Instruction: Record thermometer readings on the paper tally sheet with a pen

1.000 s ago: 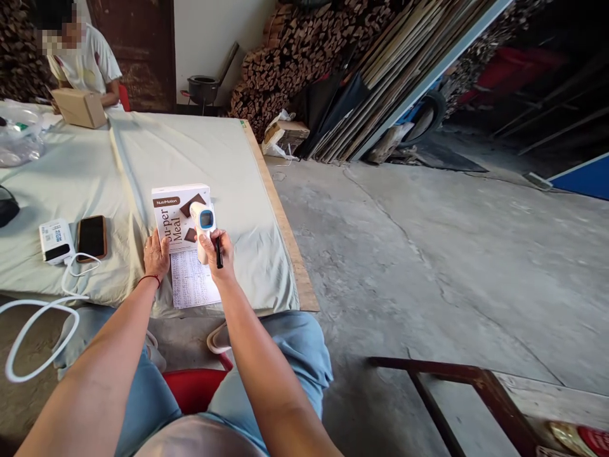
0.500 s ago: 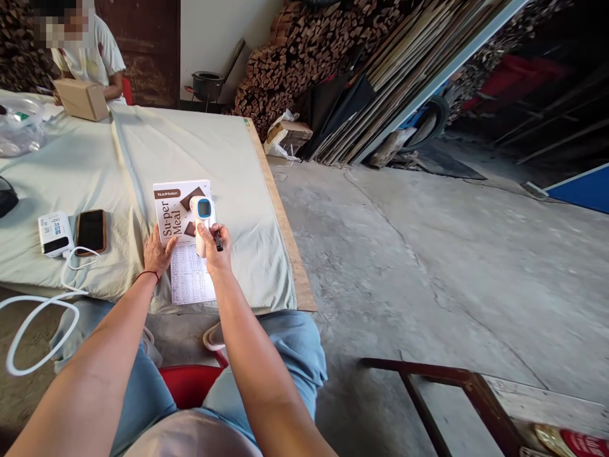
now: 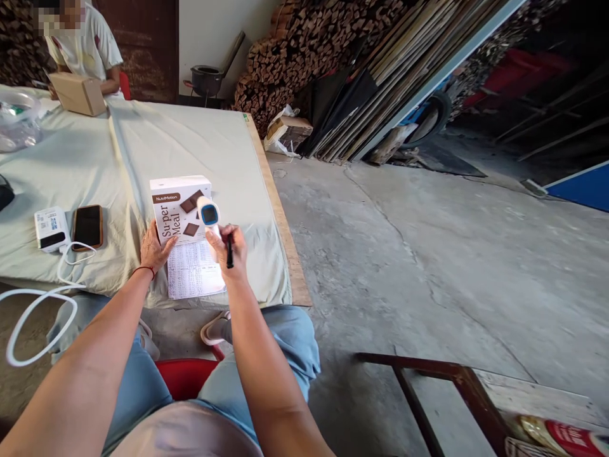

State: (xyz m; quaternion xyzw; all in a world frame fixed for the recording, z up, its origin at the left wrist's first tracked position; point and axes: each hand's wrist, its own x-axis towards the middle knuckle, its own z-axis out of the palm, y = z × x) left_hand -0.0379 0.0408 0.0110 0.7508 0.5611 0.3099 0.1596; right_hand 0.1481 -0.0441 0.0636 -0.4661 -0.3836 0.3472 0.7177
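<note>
My right hand (image 3: 232, 252) is wrapped round the handle of a white infrared thermometer (image 3: 214, 232) with a blue-framed screen. A black pen (image 3: 229, 251) is also held between its fingers. The thermometer is in front of the lower right part of a white "Su-per Meal" box (image 3: 171, 202) printed with brown squares. My left hand (image 3: 155, 247) grips that box at its lower left corner, fingers along the side and thumb at the near edge. Just below the box lies a sheet of paper (image 3: 188, 276) covered in handwriting, partly hidden by my right hand.
On the cloth-covered table (image 3: 190, 143) lie a phone (image 3: 88, 226) and a white device (image 3: 51, 228) with a white cable (image 3: 33, 293). Across the table a person (image 3: 83, 54) sits behind a cardboard box (image 3: 77, 94). A wooden frame (image 3: 428, 368) stands at lower right.
My right hand has moved a little to the right with the thermometer and pen, uncovering more of the box's print. My left hand stays at the box's corner.
</note>
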